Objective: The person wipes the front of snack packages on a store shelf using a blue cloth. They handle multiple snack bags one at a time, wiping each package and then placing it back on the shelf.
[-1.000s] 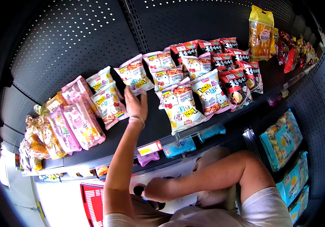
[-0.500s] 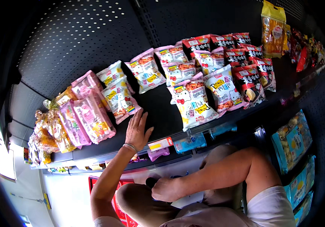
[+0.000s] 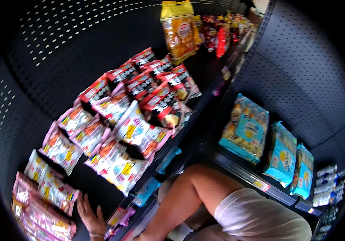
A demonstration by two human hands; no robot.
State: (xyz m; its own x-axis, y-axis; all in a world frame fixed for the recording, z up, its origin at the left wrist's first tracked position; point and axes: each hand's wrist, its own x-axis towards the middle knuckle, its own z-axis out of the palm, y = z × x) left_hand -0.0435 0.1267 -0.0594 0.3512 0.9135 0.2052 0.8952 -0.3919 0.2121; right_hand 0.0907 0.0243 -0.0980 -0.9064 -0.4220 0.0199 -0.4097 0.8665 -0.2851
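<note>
At the lower left, my left hand (image 3: 89,214) rests on the dark shelf, open with fingers stretched and holding nothing. Its fingertips are beside a white and pink snack bag (image 3: 56,193), touching or nearly so. A bracelet circles the wrist. More white and pink bags (image 3: 120,164) are spread in rows farther along the shelf. Behind them stand several red and black snack bags (image 3: 162,102). My right forearm (image 3: 176,205) slants down across the lower middle and leaves the view at the lower edge, which hides the right hand.
Pink packages (image 3: 50,221) lie at the lower left. A large yellow bag (image 3: 179,34) stands at the far end, near red packets (image 3: 221,41). On the right, blue bags (image 3: 281,154) stand on a lower shelf beside small white bottles (image 3: 328,185). Perforated dark panels (image 3: 301,72) bound the shelves.
The view has swung right, so the shelf now sits farther left and tilted. My left hand stays on the shelf beside the same bag. My closed right hand has slipped out of view.
</note>
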